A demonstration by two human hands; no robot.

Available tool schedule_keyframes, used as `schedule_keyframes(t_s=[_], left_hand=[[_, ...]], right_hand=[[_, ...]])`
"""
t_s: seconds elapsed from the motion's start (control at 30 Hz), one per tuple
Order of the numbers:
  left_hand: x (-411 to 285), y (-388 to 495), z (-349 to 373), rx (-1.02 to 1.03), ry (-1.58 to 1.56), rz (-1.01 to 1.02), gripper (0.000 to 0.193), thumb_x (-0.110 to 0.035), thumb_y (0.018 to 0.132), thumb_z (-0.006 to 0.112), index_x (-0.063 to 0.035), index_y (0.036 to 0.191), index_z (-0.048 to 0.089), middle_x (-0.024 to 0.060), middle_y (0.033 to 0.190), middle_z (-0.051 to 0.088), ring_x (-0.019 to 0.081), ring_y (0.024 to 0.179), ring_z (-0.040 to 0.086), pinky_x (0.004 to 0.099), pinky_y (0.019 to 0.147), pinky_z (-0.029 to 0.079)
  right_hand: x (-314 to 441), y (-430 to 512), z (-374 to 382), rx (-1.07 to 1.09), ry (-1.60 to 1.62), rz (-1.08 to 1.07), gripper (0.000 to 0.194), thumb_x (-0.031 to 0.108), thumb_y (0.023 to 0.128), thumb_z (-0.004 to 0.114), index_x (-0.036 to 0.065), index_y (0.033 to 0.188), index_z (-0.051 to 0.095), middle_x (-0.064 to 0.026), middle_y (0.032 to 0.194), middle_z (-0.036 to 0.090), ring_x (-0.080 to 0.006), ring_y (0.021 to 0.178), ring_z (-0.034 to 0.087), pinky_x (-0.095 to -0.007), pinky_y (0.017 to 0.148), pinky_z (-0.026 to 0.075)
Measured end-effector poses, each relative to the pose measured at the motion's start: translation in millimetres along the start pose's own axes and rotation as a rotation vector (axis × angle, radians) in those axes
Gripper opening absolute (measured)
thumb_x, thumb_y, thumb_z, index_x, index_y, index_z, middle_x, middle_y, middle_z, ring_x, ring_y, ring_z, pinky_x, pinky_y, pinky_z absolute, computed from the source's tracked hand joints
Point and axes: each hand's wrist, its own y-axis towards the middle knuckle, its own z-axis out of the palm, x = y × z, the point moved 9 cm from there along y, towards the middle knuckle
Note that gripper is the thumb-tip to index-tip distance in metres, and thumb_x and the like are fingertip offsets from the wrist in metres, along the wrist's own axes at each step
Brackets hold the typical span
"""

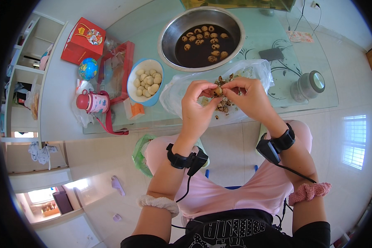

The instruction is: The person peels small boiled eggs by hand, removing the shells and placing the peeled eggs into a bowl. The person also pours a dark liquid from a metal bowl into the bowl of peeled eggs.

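A speckled quail egg [216,92] sits between the fingers of my left hand [200,97]. The thumb and fingertips of my right hand [248,94] pinch at the egg's right end, where a paler patch shows. Below both hands, broken brown-spotted eggshells [223,108] lie heaped on a clear plastic bag [176,96]. To the left, a blue-rimmed white bowl [155,99] holds several peeled eggs [148,81]. Beyond the bag stands a wide steel basin [162,52], with several unpeeled quail eggs [215,46] in dark liquid.
On the glass table [117,122] a steel-lidded jar [308,86] and a dark flat device [271,54] stand at right. At left are a red tray [128,62], a pink-strapped bottle [94,102], a small globe ball [88,68] and a red gift box [85,40]. A green bag [139,155] hangs low beside my knee.
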Motion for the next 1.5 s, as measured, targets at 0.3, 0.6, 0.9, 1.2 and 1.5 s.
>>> schedule_keyframes(t_s=[0.3,0.6,0.9,1.2,1.5], left_hand=[[-5.2,-0.5,4.1,0.006,0.053,0.053,0.035,0.011,0.070,0.075,-0.0004,0.101,0.064,0.0077,0.100,0.062,0.0169,0.083,0.062,0.0278,0.076,0.051],[7.2,0.2,5.1,0.035,-0.086,-0.058,0.033,0.011,0.073,0.076,0.0014,0.102,0.064,0.0064,0.101,0.063,0.0150,0.084,0.064,0.0267,0.078,0.053],[31.5,-5.6,10.6,0.135,-0.454,-0.428,0.034,0.004,0.082,0.075,0.0013,0.114,0.062,0.0080,0.109,0.066,0.0140,0.095,0.065,0.0282,0.085,0.054],[40.8,-8.5,18.2,0.146,-0.853,-0.603,0.029,-0.009,0.094,0.063,-0.0008,0.121,0.056,0.0124,0.114,0.065,0.0200,0.104,0.064,0.0327,0.096,0.051],[42.0,-6.5,15.7,0.100,-0.823,-0.546,0.031,-0.004,0.090,0.067,-0.0009,0.119,0.057,0.0104,0.113,0.065,0.0196,0.104,0.063,0.0322,0.096,0.050]], right_hand=[[-2.8,-0.7,-1.5,-0.082,-0.058,-0.038,0.016,0.009,0.079,0.072,-0.004,0.088,0.072,-0.0134,0.082,0.071,-0.0205,0.070,0.063,-0.0317,0.065,0.051],[-12.0,-0.3,-0.3,-0.072,0.037,0.064,0.016,0.010,0.081,0.071,-0.005,0.088,0.071,-0.0082,0.077,0.069,-0.0128,0.069,0.059,-0.0279,0.065,0.049],[-23.7,2.3,-1.2,-0.072,0.166,0.142,0.018,0.011,0.084,0.069,-0.006,0.089,0.070,-0.0027,0.074,0.066,-0.0064,0.067,0.055,-0.0239,0.062,0.047],[-26.1,5.0,-4.9,-0.046,0.170,0.169,0.009,0.005,0.087,0.066,-0.002,0.091,0.070,-0.0006,0.084,0.067,-0.0050,0.073,0.056,-0.0206,0.063,0.044],[2.5,4.2,-3.6,-0.015,0.078,-0.050,0.012,0.007,0.087,0.072,0.002,0.097,0.073,0.0003,0.086,0.066,-0.0059,0.072,0.049,-0.0214,0.062,0.037]])
